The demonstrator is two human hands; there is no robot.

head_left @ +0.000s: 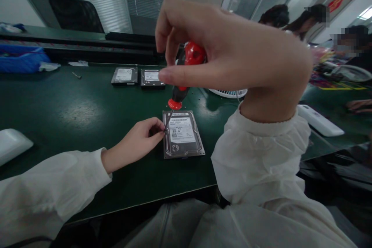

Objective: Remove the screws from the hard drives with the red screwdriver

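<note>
A hard drive (182, 133) with a white label lies on the green table before me. My right hand (223, 46) is wrapped round the red and black handle of a screwdriver (180, 92), held tilted above the drive. The screwdriver's thin shaft runs down to the drive's left edge. There my left hand (142, 137) has its thumb and fingers pinched together beside the tip. Whatever may be between those fingertips is too small to make out.
Two more drives (124, 75) (151, 78) lie farther back on the table (58, 124). A blue bin (21, 59) stands back left. White objects (13, 145) (319, 121) lie at both sides. A white round basket (229, 93) is partly behind my right wrist. People sit at the right.
</note>
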